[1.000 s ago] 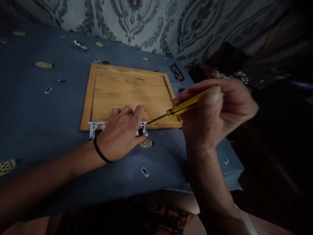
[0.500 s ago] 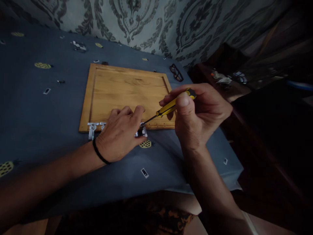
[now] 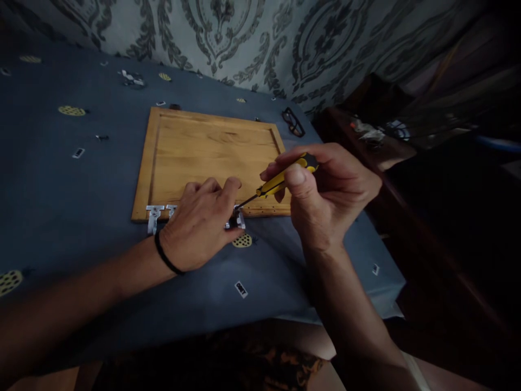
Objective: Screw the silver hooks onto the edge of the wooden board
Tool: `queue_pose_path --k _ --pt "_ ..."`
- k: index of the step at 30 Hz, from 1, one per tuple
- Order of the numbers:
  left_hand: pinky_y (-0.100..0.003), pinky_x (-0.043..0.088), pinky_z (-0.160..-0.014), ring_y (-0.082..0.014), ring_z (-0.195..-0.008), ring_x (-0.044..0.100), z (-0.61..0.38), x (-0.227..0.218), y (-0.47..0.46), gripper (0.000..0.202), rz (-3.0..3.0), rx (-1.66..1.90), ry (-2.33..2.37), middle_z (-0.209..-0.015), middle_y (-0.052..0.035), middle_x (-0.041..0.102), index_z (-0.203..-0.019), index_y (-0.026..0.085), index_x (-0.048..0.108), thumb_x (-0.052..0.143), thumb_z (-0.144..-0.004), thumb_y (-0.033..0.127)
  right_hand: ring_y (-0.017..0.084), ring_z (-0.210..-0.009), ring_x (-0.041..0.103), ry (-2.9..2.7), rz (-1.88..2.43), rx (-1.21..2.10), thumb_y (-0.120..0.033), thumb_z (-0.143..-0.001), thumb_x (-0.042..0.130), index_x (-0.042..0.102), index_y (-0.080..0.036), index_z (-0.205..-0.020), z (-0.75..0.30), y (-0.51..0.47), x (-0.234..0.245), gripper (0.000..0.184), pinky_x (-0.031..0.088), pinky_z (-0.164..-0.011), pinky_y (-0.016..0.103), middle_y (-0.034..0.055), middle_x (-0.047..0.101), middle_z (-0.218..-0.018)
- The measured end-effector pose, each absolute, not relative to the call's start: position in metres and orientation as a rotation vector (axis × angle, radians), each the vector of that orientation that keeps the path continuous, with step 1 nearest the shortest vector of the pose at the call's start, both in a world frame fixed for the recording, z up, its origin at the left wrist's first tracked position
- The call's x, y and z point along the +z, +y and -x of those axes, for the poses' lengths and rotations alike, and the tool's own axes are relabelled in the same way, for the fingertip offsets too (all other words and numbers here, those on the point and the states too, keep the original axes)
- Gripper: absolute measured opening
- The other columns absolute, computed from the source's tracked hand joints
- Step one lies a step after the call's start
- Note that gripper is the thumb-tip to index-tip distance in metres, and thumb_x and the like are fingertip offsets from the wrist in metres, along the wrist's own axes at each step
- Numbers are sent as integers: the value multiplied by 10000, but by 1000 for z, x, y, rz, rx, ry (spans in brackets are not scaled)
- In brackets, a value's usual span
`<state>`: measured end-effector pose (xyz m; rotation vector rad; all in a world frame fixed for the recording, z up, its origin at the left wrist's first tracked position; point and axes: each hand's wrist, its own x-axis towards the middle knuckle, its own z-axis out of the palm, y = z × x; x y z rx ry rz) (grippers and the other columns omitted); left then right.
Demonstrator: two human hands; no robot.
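Note:
A wooden cabinet door lies flat, its near edge towards me. My right hand grips a yellow and black screwdriver, which slants down to the left. The screwdriver's tip meets a metal hinge at the near edge of the door. My left hand is closed about that hinge, with the thumb on its near side; part of the hinge is hidden by the fingers. To the left of this hand, another metal hinge sits on the same edge, and a further bracket beside it is partly covered.
The door rests on a blue patterned cloth. Eyeglasses lie beyond its far right corner. Loose metal hardware is at the far left, with a small dark screw-like piece nearer. Cluttered dark furniture stands at the right.
My right hand and the screwdriver handle have shifted slightly left and down, and the handle has turned a little. The tip stays at the hinge, and my left hand keeps its place.

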<state>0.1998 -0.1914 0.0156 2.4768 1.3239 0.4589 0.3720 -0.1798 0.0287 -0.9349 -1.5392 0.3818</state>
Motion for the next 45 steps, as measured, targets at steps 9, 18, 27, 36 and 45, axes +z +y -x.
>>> queue_pose_path --k 9,18,27,36,45 --pt "-485 435 -947 -318 -1155 582 -199 18 -191 555 -2461 370 1316 -1105 -90 711 -1269 162 433 753 -836 293 147 -602 648 -1482 898 417 -423 -879 713 760 -285 -879 -371 -181 32 146 459 -482 279 -14 723 -754" --pt "-492 428 -962 -319 -1162 574 -200 20 -191 551 -2448 386 1310 -1125 -93 706 -1279 166 428 741 -839 280 146 -612 646 -1492 946 417 -411 -855 746 756 -263 -861 -371 -178 31 149 472 -520 291 -15 716 -747" --pt "-495 433 -968 -317 -1161 566 -198 19 -191 499 -2483 372 1295 -1134 -86 703 -1245 163 462 730 -859 332 110 -605 649 -1562 981 406 -394 -870 732 743 -219 -848 -369 -180 32 177 465 -491 238 -19 710 -747" --pt "-475 468 -941 -308 -1119 620 -187 37 -186 400 -2477 440 1348 -1157 -93 698 -1156 185 502 708 -861 361 115 -618 649 -1541 977 448 -423 -849 750 743 -209 -825 -370 -180 33 216 486 -509 240 -10 709 -738" --pt "-353 496 -871 -215 -1010 680 -142 46 -176 363 -2235 714 1332 -1100 -35 715 -1159 210 525 635 -864 392 91 -522 614 -1426 836 397 -443 -854 742 742 -220 -850 -368 -176 32 223 470 -447 221 -25 710 -685"
